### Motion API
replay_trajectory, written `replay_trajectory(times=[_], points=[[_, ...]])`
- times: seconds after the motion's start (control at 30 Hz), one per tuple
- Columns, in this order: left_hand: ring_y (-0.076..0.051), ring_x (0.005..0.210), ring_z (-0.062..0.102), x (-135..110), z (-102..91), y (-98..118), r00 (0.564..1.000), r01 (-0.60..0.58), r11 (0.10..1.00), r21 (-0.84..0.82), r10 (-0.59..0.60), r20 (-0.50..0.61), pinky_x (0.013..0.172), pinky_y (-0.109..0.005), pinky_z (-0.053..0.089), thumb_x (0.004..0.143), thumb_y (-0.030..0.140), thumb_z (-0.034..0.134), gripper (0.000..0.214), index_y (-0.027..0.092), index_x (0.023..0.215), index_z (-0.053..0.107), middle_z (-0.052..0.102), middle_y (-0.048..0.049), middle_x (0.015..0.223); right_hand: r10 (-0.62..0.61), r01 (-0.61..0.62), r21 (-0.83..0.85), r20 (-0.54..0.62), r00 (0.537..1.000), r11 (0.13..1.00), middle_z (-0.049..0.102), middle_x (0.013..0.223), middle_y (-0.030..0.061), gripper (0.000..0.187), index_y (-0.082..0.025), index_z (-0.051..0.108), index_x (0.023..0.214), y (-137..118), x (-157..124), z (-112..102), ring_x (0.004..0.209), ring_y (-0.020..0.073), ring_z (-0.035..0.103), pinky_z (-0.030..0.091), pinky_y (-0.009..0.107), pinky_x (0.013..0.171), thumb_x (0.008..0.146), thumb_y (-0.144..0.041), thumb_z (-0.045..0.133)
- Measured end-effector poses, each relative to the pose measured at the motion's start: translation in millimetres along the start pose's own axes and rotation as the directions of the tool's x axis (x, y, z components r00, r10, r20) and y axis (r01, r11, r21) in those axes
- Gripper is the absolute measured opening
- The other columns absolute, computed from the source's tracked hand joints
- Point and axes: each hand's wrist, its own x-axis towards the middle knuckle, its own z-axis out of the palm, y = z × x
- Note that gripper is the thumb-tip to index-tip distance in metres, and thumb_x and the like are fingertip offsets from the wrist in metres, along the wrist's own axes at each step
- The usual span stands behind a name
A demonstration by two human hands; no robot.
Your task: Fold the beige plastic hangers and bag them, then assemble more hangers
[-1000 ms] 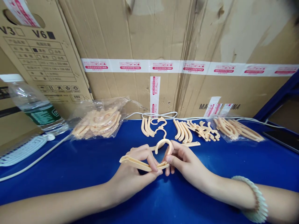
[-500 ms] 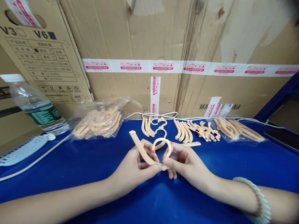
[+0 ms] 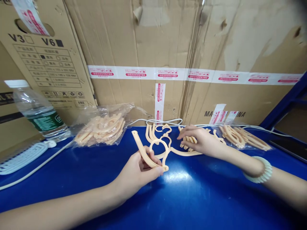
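Between thumb and fingers, my left hand holds a partly joined plastic clothes hanger: a beige curved arm and a round hook meet at its pinch. My right hand is over several loose hanger arms at the back of the table, fingers apart and slightly bent. It partly hides them, and whether it touches them I cannot tell. Behind the held piece lies another hanger, with its hook and long arms on the table. More curved arms and a loose hook lie beyond it.
On the blue table, a clear bag of beige parts lies left, another bag right. A water bottle, a pale hairbrush and a white cable are left. A dark phone lies far right. Cardboard boxes stand behind.
My right hand has let go of the hook and moved right and away from me to the loose arms. My left hand still holds the joined piece, which has shifted slightly left.
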Motion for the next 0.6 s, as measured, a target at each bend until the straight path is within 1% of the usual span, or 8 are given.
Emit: replay_trajectory(times=[0.13, 0.23, 0.3, 0.37, 0.43, 0.47, 0.53, 0.6], points=[[-0.009, 0.07, 0.064, 0.0, 0.6, 0.3, 1.0, 0.005, 1.0, -0.001, -0.005, -0.006, 0.067, -0.022, 0.047, 0.069, 0.019, 0.079, 0.04, 0.018, 0.083, 0.042, 0.062, 0.0061, 0.075, -0.034, 0.046, -0.154, 0.084, 0.996, 0.987, 0.066, 0.099, 0.0116, 0.013, -0.017, 0.074, 0.093, 14.0, -2.3, 7.6, 0.097, 0.0256, 0.059, 0.049, 0.042, 0.087, 0.083, -0.019, 0.065], [-0.009, 0.07, 0.063, -0.4, 1.3, 1.5, 1.0, 0.006, 1.0, 0.009, -0.006, -0.011, 0.068, -0.021, 0.047, 0.069, 0.018, 0.079, 0.039, 0.018, 0.082, 0.043, 0.062, 0.0061, 0.075, -0.045, 0.057, -0.135, 0.09, 0.995, 0.989, 0.066, 0.094, 0.0099, 0.011, -0.017, 0.073, 0.086, 17.0, -2.6, 15.0, 0.092, 0.0236, 0.06, 0.051, 0.039, 0.083, 0.082, -0.013, 0.063], [-0.009, 0.071, 0.064, -0.5, 1.3, 2.2, 1.0, 0.01, 1.0, 0.009, -0.01, -0.019, 0.069, -0.021, 0.048, 0.069, 0.019, 0.079, 0.038, 0.018, 0.082, 0.043, 0.062, 0.0061, 0.075, -0.072, 0.075, -0.077, 0.036, 0.997, 0.994, 0.066, 0.092, 0.0091, 0.011, -0.018, 0.072, 0.081, 16.3, -1.0, 16.2, 0.09, 0.0229, 0.061, 0.051, 0.039, 0.083, 0.083, -0.013, 0.061], [-0.01, 0.073, 0.065, -0.3, 0.9, 2.3, 1.0, 0.012, 1.0, -0.002, -0.012, -0.029, 0.071, -0.022, 0.048, 0.069, 0.019, 0.079, 0.039, 0.019, 0.083, 0.043, 0.062, 0.0063, 0.076, -0.052, 0.054, 0.028, -0.077, 0.996, 0.998, 0.067, 0.091, 0.0089, 0.012, -0.018, 0.07, 0.081, 12.4, 1.0, 14.7, 0.088, 0.0223, 0.063, 0.052, 0.038, 0.081, 0.086, -0.018, 0.059], [-0.01, 0.076, 0.066, 0.1, 0.4, 2.0, 0.999, 0.015, 1.0, -0.016, -0.016, -0.04, 0.074, -0.023, 0.048, 0.069, 0.019, 0.079, 0.04, 0.019, 0.085, 0.042, 0.063, 0.0062, 0.078, 0.081, -0.034, 0.216, -0.212, 0.974, 0.976, 0.068, 0.079, 0.0069, 0.014, -0.018, 0.067, 0.085, 4.5, 2.2, 11.8, 0.073, 0.0197, 0.066, 0.054, 0.035, 0.069, 0.089, -0.025, 0.056], [-0.011, 0.077, 0.066, 0.3, 0.1, 1.8, 0.999, 0.015, 1.0, -0.019, -0.016, -0.044, 0.075, -0.023, 0.049, 0.07, 0.019, 0.08, 0.041, 0.019, 0.086, 0.042, 0.064, 0.006, 0.079, 0.175, -0.08, 0.341, -0.255, 0.951, 0.937, 0.067, 0.072, 0.0052, 0.016, -0.018, 0.065, 0.088, -1.0, 2.4, 10.3, 0.064, 0.0184, 0.065, 0.054, 0.033, 0.062, 0.09, -0.03, 0.056], [-0.01, 0.076, 0.066, 0.7, -0.1, 1.2, 0.999, 0.018, 1.0, -0.015, -0.018, -0.045, 0.075, -0.024, 0.048, 0.07, 0.019, 0.08, 0.042, 0.02, 0.086, 0.041, 0.066, 0.0053, 0.08, 0.343, -0.128, 0.59, -0.267, 0.901, 0.797, 0.066, 0.064, 0.0025, 0.021, -0.017, 0.063, 0.094, -14.7, 1.9, 8.1, 0.053, 0.0167, 0.065, 0.053, 0.029, 0.052, 0.089, -0.038, 0.059], [-0.01, 0.074, 0.065, 0.8, 0.0, 0.8, 0.999, 0.019, 1.0, -0.011, -0.019, -0.047, 0.073, -0.023, 0.047, 0.07, 0.02, 0.079, 0.043, 0.02, 0.086, 0.039, 0.066, 0.0051, 0.08, 0.422, -0.109, 0.757, -0.233, 0.876, 0.644, 0.071, 0.076, 0.0054, 0.026, -0.017, 0.064, 0.095, -30.3, 0.3, 7.4, 0.06, 0.0176, 0.069, 0.055, 0.028, 0.053, 0.085, -0.041, 0.065]])
